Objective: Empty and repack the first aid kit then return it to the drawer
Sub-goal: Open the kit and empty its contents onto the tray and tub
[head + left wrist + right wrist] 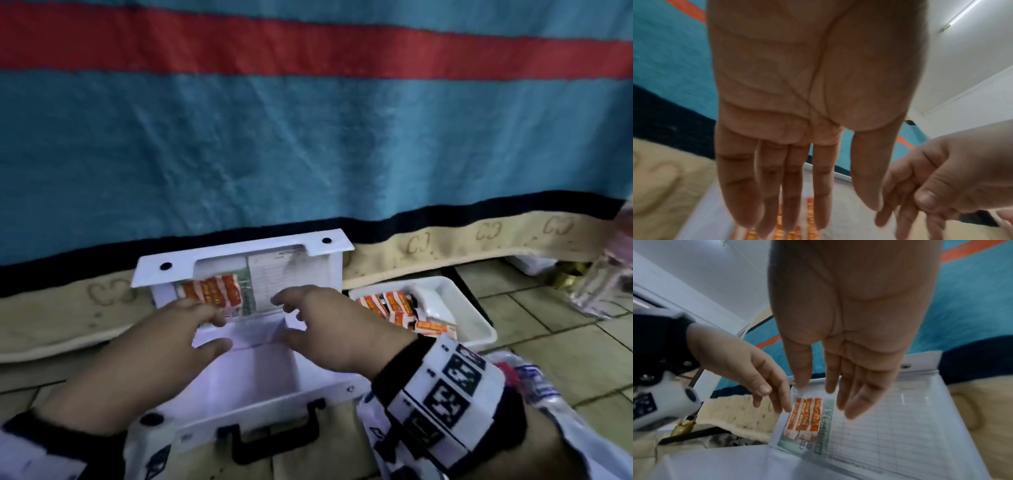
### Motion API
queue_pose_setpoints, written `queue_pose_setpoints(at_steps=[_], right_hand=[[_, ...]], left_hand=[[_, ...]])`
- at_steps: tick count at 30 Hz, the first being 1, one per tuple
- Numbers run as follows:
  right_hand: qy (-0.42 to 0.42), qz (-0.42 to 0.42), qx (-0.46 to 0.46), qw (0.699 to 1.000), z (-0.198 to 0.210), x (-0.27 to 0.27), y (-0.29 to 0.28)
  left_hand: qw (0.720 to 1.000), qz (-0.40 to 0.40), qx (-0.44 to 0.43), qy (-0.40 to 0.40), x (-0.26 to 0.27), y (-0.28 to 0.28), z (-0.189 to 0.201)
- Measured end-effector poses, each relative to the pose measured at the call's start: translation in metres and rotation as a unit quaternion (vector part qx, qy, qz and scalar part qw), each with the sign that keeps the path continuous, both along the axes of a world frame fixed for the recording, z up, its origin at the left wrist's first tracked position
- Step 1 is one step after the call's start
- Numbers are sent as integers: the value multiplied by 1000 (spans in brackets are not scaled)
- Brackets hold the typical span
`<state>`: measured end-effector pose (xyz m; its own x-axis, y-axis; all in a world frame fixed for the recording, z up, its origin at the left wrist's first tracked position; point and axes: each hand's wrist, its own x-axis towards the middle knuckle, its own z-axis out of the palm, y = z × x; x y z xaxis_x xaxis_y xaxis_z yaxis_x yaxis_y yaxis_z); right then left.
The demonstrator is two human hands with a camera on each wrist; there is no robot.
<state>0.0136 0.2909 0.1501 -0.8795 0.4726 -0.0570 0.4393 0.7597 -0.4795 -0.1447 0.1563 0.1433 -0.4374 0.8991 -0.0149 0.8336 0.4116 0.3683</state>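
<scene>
Both hands hover empty over the open first aid kit point(239, 373): left hand point(164, 346) and right hand point(339, 329) fingers loose, reaching toward orange plaster strips point(212, 291) in the lid.

Both forearms extend forward side by side, the left hand point(178, 337) and the right hand point(337, 327) near each other, palms down, fingers point(740, 186) straight and slightly spread, thumbs pointing inward, holding nothing.

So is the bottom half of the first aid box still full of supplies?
No, the head view shows the first aid box base bare white inside, with the orange packets sitting in the white tray beside it.
</scene>
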Motion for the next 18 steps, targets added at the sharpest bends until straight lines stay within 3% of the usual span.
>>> queue_pose_setpoints(at_steps=[5, 10, 13, 18], right_hand=[[100, 39, 92, 990, 5, -46, 5], [116, 43, 130, 984, -1, -71, 1], [145, 34, 112, 982, 4, -78, 6], [105, 35, 77, 991, 12, -80, 11]], left_hand=[[996, 2, 89, 11, -23, -10, 4], [981, 21, 191, 11, -26, -5, -1], [981, 30, 189, 24, -29, 0, 0], [979, 41, 181, 81, -37, 11, 4]])
